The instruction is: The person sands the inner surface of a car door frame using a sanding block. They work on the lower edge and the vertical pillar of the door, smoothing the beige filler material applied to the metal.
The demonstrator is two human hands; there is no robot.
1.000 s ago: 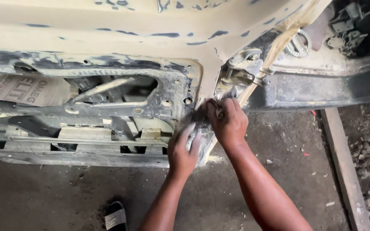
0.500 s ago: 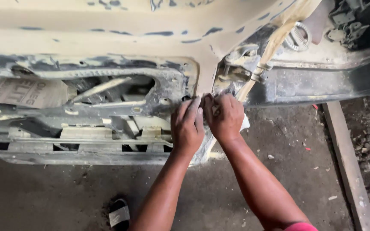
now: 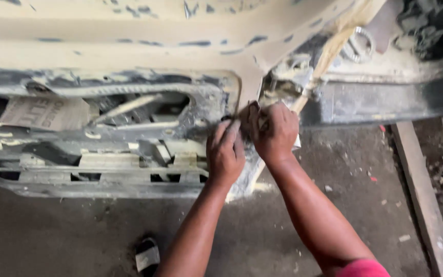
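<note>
One view only — a camera on the head, looking steeply down, close over the hands at the car door, floor below.

Both bare forearms reaching forward, left hand and right hand side by side, fingers curled

Dusty grey concrete floor with scattered chips; a wooden plank lies along its right side, dimly lit.
</note>
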